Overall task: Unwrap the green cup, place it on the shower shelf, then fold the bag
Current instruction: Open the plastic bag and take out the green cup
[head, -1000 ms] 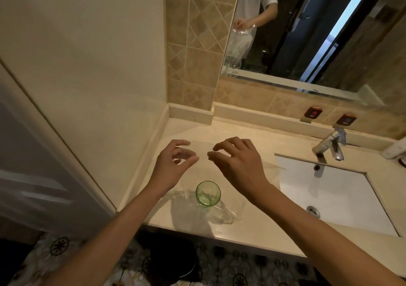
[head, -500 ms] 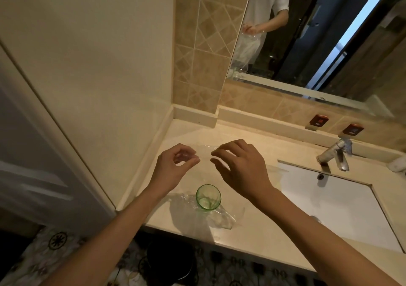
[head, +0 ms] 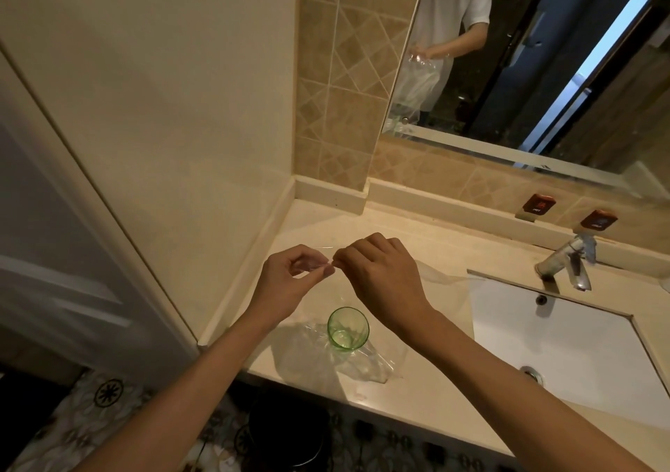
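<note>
A small green glass cup point(head: 348, 330) stands upright near the front edge of the beige counter point(head: 427, 395). Crumpled clear plastic of the bag point(head: 366, 368) lies around its base. Whether the cup is inside the bag, I cannot tell. My left hand point(head: 290, 286) and my right hand point(head: 384, 275) are raised above and behind the cup. Their fingertips meet and pinch the bag's thin top edge. The mirror point(head: 544, 54) shows the bag hanging down from the hands.
A white sink point(head: 565, 344) with a chrome faucet point(head: 565, 261) lies to the right of the cup. A cream wall point(head: 163, 145) closes the counter's left side. A dark round bin point(head: 290, 435) stands on the patterned floor below the counter edge.
My two hands have drawn together until thumb and fingers meet on the bag's top edge. The cup has stayed in place on the counter.
</note>
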